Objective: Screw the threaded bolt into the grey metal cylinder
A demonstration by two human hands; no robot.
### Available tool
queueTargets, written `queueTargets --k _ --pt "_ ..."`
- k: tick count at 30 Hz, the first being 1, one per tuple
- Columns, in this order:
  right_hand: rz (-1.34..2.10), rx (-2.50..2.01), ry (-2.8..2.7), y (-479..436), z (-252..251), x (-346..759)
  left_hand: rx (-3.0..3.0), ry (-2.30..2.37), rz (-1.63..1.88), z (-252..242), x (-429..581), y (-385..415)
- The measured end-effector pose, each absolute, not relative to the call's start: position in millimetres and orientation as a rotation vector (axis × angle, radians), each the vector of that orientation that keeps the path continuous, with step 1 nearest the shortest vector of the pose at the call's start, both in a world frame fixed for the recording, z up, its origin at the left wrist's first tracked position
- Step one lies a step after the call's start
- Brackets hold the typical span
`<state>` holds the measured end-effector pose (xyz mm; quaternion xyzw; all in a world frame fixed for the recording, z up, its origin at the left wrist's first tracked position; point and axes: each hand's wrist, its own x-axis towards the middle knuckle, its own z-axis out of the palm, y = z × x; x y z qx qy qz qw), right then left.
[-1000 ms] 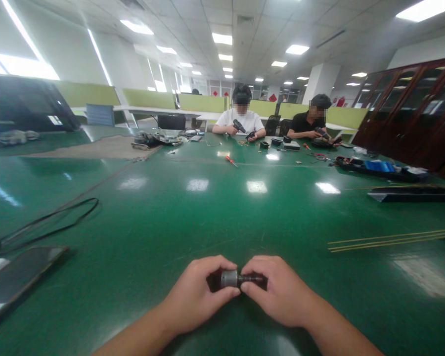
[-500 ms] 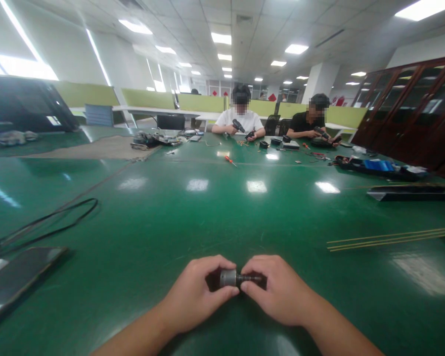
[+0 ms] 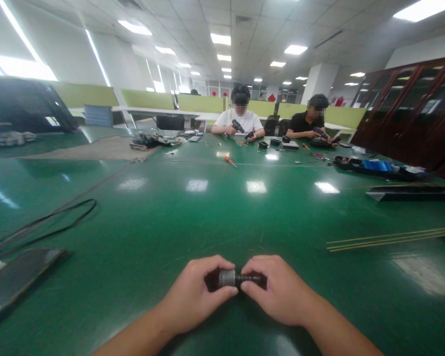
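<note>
Low in the middle of the head view, a metal part lies sideways between my hands: a grey cylinder (image 3: 227,278) on the left and a thin dark ribbed shaft (image 3: 249,278) on the right. Thumb and fingers of my left hand (image 3: 198,287) are closed around the cylinder, with a small dark hole visible in its side. My right hand (image 3: 276,287) pinches the shaft just beside the cylinder. The two pieces line up end to end; I cannot tell whether they are fixed together. The far end of the shaft reaches into the shadow of my right palm.
The green table (image 3: 163,222) bears thin yellowish rods (image 3: 385,240) and a black channel (image 3: 411,193) to the right. A dark flat panel (image 3: 22,277) and black cord (image 3: 70,215) lie left. An orange-handled screwdriver (image 3: 230,161) lies farther off. Two people sit opposite with drill-like tools.
Both hands keep their grip and place. A little more of the ribbed shaft shows beside the cylinder, which has shifted very slightly left.
</note>
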<state>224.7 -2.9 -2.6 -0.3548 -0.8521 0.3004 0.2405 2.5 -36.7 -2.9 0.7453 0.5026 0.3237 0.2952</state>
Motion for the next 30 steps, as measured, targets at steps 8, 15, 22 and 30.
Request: queueTargets --k 8,15,22,30 --pt "0.823 -0.97 -2.323 -2.4 -2.0 225.8 1.98 1.333 0.875 -3.7 2.2 -35.0" --pt "0.826 -0.984 -2.336 -2.2 0.3 226.5 1.981 1.323 0.877 -5.3 0.1 -36.1" --pt "0.803 -0.997 -2.348 -1.4 1.2 225.7 1.982 1.332 0.863 -4.5 0.9 -35.8" --pt "0.82 -1.0 -2.335 -2.0 2.4 227.2 1.974 1.344 0.854 -2.3 0.8 -35.4"
